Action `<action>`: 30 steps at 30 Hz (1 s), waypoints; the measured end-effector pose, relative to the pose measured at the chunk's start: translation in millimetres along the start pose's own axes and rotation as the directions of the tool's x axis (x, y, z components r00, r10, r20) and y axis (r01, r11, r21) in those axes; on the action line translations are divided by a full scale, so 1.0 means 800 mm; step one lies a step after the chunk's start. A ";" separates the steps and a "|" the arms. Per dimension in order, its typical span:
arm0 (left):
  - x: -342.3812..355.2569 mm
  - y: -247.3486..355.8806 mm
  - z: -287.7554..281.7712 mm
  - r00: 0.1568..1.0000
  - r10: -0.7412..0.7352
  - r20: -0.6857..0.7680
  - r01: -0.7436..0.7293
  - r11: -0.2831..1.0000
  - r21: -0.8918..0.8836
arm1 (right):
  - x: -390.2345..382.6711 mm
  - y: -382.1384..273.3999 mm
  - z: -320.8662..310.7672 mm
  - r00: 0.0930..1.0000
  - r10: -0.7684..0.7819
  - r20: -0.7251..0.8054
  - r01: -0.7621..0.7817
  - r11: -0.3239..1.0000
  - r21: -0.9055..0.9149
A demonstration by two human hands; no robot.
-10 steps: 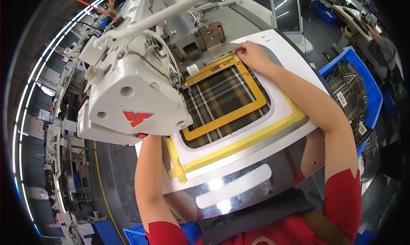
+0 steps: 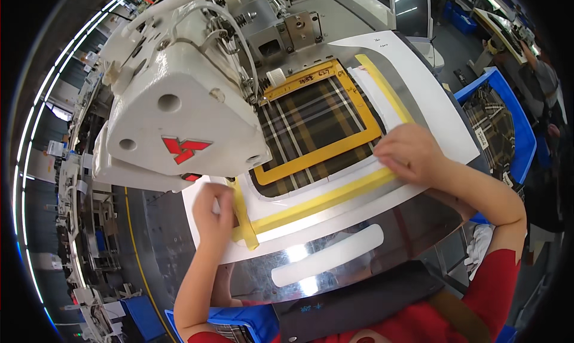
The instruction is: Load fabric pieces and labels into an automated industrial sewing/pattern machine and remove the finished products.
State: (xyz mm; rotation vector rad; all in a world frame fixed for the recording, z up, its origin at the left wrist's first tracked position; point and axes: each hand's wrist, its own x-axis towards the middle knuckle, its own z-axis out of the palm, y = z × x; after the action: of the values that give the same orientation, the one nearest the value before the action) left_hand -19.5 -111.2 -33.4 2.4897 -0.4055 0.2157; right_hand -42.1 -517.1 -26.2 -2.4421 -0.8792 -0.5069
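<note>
We see the plaid fabric (image 2: 317,119), brown and black with white and tan lines, lying flat beneath a yellow frame (image 2: 317,155), in front of and partly beside the white industrial sewing machine head (image 2: 179,98). The fabric's rounded lower edge shows outside the frame, and dark handwriting runs along the frame's upper bar. Around them we find a white sheet (image 2: 445,116) with strips of yellow tape (image 2: 323,201) along the left, lower and right sides. Our left hand (image 2: 213,214) is over the sheet's left part, just beside the left tape strip, fingers curled inward; it is blurred, and we cannot tell whether it pinches or touches anything. Our right hand (image 2: 411,155) is near the frame's lower right corner, over the end of the lower tape strip; its fingers are bent and bunched toward the thumb, and we cannot tell whether something is pinched between them. Nearer to us, a white oblong strip (image 2: 329,256) lies on the shiny metal surface (image 2: 397,229), and a dark panel (image 2: 359,304) crosses our lap. To our right, a blue bin (image 2: 526,131) holds more plaid pieces (image 2: 487,125); another blue bin (image 2: 263,322), at our lower left, also contains plaid cloth (image 2: 235,332).
</note>
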 end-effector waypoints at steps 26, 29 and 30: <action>-0.031 0.091 0.035 0.916 0.339 0.216 -0.385 0.894 0.229 | -0.005 -0.036 0.018 0.991 -0.078 0.111 0.098 0.977 -0.187; -0.034 0.086 0.037 0.911 0.368 0.187 -0.405 0.885 0.228 | 0.001 -0.041 0.015 0.985 -0.118 0.124 0.145 0.960 -0.239; -0.035 0.085 0.036 0.911 0.367 0.187 -0.404 0.885 0.231 | 0.002 -0.042 0.017 0.985 -0.120 0.123 0.147 0.960 -0.238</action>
State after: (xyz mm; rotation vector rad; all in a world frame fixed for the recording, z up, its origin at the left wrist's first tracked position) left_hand -67.0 -174.0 -26.5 2.6701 -0.9960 0.2723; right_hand -60.7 -486.5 -25.4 -2.6672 -1.0894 -0.5671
